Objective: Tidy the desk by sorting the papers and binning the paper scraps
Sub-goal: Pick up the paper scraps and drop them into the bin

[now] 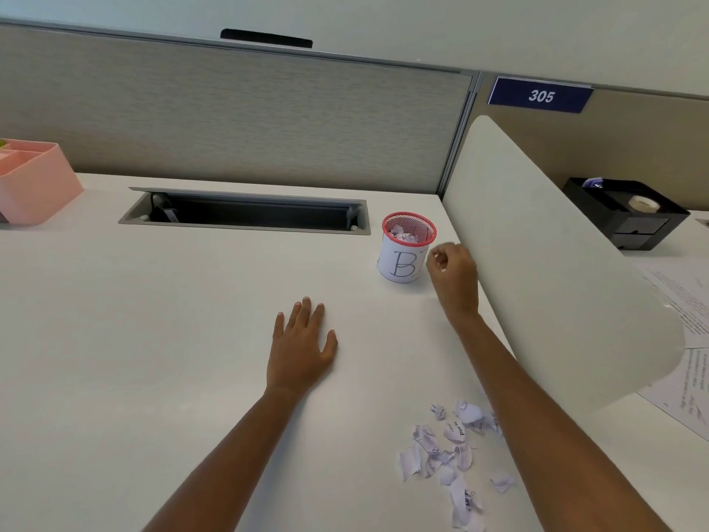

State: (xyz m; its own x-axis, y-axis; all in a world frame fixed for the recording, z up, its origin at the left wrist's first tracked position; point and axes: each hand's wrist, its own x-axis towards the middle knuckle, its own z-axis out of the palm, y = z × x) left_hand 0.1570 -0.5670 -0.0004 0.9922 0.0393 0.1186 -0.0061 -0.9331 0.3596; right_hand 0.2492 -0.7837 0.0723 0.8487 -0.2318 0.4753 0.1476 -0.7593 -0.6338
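A small red mesh bin, wrapped in white paper marked "B", stands at the back right of the white desk and holds crumpled scraps. My right hand hovers just right of the bin, fingers curled; a bit of white shows at the fingertips, too small to tell what it is. My left hand lies flat and open on the desk, holding nothing. Several torn paper scraps lie in a loose pile near the front right, beside my right forearm. Printed sheets rest on the neighbouring desk beyond the divider.
A curved white divider bounds the desk on the right. A grey cable slot is set into the desk at the back. A pink organiser stands far left. A black tray with tape sits behind the divider.
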